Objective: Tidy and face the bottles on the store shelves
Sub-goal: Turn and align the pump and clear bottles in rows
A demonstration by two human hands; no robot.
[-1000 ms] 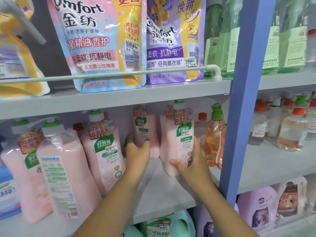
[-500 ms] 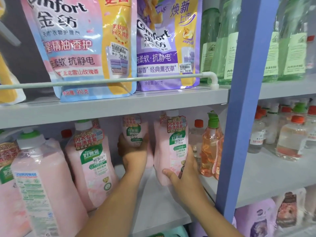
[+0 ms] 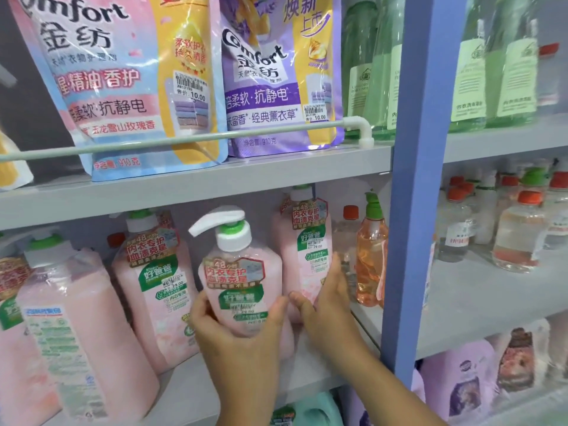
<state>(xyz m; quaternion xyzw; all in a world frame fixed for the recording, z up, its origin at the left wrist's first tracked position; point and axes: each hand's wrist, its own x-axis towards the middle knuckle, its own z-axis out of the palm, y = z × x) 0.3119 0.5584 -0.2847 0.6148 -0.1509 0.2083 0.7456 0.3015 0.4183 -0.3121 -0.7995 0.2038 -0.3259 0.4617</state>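
Note:
My left hand grips a pink pump bottle with a white pump and green collar, held up in front of the middle shelf, label facing me. My right hand holds the lower part of a second pink bottle that stands at the shelf's right, thumb on its front. Two more pink bottles stand to the left: one faces forward, a larger one shows its back label.
An orange pump bottle stands just right of my right hand, against the blue upright. Comfort refill bags lean on a rail on the shelf above. Clear red-capped bottles fill the right bay; purple bottles sit below.
My left hand has pulled the rear pink bottle out from the back of the shelf toward me and lifted it. The right hand stays on its bottle. The camera moved closer.

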